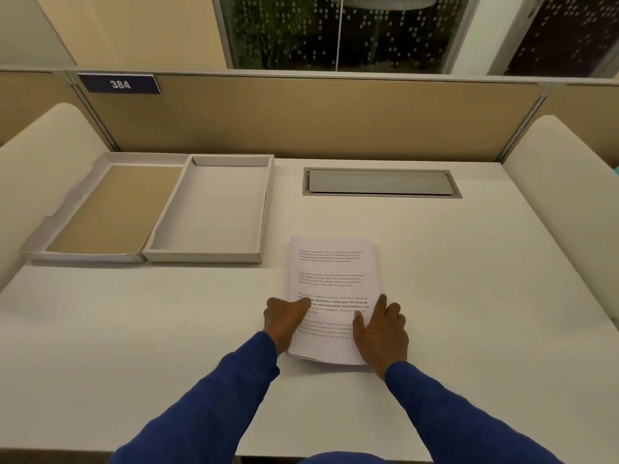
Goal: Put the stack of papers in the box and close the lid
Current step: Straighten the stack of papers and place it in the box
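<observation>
A stack of white printed papers [331,279] lies flat on the white desk, just in front of me. My left hand [284,318] rests at the stack's left edge, thumb over the top sheet. My right hand [382,329] lies on the right edge, fingers spread on the paper. The stack still lies on the desk. At the far left stands the box [207,252], a shallow grey tray with nothing inside. Its lid [83,254] lies upside down beside it on the left, showing a tan inner face.
A grey cable hatch [382,182] is set into the desk behind the papers. A tan partition [301,118] with a "384" sign [120,84] closes the back. Cream side panels [562,195] flank the desk on both sides.
</observation>
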`<control>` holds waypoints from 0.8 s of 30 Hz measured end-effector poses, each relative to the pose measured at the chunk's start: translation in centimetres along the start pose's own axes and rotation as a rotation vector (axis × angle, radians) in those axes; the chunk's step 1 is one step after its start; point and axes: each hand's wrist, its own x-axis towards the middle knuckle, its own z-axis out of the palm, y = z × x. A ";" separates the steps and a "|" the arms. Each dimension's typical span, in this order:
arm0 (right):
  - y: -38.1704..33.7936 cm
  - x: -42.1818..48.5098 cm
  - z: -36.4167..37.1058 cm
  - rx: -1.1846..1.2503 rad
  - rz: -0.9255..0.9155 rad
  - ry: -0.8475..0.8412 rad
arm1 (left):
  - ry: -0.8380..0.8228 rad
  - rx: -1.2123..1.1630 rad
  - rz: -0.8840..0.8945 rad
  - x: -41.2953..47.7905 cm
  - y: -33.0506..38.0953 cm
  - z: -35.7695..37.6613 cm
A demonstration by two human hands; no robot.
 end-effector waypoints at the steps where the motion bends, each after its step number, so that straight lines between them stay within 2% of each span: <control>1: 0.0 0.0 0.0 -0.001 -0.002 0.000 | 0.000 -0.002 0.008 0.2 0.2 -0.1; 9: 0.0 0.0 -0.3 0.007 0.003 -0.004 | -0.025 0.107 0.059 2.3 0.9 -0.8; 16: 0.0 0.3 -0.3 0.034 0.019 -0.013 | -0.244 -0.024 -0.036 3.8 1.7 -0.8; 24: 0.7 1.5 -0.7 0.186 0.069 -0.033 | -0.361 0.196 0.218 3.0 2.6 -1.3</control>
